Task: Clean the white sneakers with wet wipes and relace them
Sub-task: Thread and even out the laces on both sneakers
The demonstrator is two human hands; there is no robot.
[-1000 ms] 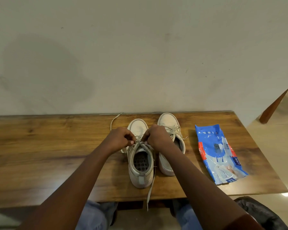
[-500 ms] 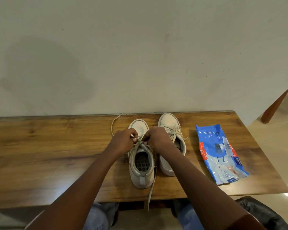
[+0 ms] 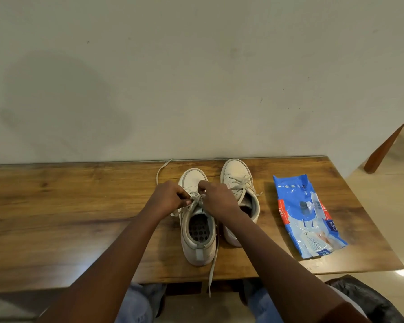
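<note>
Two white sneakers stand side by side on the wooden table, toes toward the wall. Over the tongue of the left sneaker, my left hand and my right hand each pinch its pale lace. One lace end hangs over the table's front edge; the other loops toward the wall. The right sneaker is laced, with its heel half hidden behind my right forearm. A blue pack of wet wipes lies flat to the right of the shoes.
The table stands against a plain wall. A wooden leg slants at the right edge of view. My knees in blue jeans sit under the table's front edge, with a dark bag at the lower right.
Both hands have shifted slightly toward the toe of the left sneaker and come closer together, still working the lace. The shoes and wipes pack have not moved.
</note>
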